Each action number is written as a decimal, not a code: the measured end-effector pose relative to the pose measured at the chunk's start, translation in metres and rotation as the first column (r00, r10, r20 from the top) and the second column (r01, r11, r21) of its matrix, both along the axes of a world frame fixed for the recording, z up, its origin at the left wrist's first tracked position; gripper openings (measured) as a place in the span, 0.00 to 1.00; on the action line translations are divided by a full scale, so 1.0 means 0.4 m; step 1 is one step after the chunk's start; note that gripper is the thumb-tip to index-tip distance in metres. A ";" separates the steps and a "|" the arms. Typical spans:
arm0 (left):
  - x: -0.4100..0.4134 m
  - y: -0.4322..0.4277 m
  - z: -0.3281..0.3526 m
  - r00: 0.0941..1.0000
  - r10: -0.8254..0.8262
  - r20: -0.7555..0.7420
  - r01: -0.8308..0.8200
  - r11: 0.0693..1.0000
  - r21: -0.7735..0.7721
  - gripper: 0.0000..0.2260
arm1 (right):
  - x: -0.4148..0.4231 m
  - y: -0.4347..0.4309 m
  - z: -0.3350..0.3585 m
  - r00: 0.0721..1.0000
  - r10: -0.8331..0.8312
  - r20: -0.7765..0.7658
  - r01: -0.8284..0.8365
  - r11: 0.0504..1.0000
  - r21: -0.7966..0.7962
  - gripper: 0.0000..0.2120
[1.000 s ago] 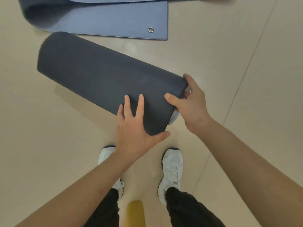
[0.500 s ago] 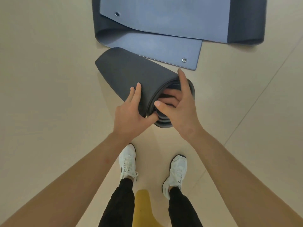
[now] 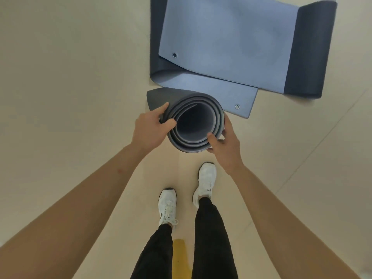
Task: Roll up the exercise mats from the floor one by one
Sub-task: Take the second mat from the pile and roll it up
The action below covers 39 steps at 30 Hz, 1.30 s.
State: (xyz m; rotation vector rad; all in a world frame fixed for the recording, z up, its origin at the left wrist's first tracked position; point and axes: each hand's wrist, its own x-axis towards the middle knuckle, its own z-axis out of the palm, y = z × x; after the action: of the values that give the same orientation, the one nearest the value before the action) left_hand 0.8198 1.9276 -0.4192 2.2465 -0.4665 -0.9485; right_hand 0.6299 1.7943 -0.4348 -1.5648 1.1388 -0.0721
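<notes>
As both hands, left [image 3: 148,130] and right [image 3: 225,147], grip its rim, the rolled mat [image 3: 194,125] shows grey coiled layers

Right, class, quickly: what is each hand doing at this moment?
Left hand: pinches the outer layers at the near end of the rolled mat.
Right hand: grips the same end, thumb on the rim.

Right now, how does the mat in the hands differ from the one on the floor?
The held mat is rolled into a tube; the floor mat lies loosely folded flat. The held mat is gripped by the left hand and right hand; the floor mat is untouched. Both are dark grey on one side, lighter blue-grey on the other.
</notes>
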 end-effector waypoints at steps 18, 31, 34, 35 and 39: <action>0.449 -0.044 0.110 0.987 0.136 -0.081 -0.111 0.960 0.255 0.20 | 0.618 -0.112 0.158 0.963 0.240 -0.124 -0.224 0.966 0.129 0.30; 0.949 0.326 0.354 0.917 0.299 -0.265 -0.263 0.951 0.163 0.19 | 1.228 0.138 0.434 0.817 0.504 -0.282 -0.466 0.863 0.193 0.24; 1.097 0.424 0.411 0.902 0.340 -0.266 -0.298 0.936 0.186 0.19 | 1.410 0.212 0.492 0.763 0.586 -0.273 -0.529 0.808 0.258 0.27; 1.140 0.454 0.428 0.900 0.350 -0.259 -0.308 0.933 0.188 0.19 | 1.467 0.235 0.508 0.744 0.614 -0.264 -0.554 0.788 0.271 0.27; 1.289 0.551 0.477 0.882 0.416 -0.221 -0.379 0.906 0.191 0.22 | 1.692 0.306 0.532 0.652 0.699 -0.294 -0.649 0.715 0.260 0.30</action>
State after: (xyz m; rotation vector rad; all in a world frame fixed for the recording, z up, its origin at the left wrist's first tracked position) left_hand 1.3355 2.1479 -0.2285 2.1800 0.1846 -1.0538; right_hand 1.3065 1.9166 -0.2220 -1.8369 0.7350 0.8328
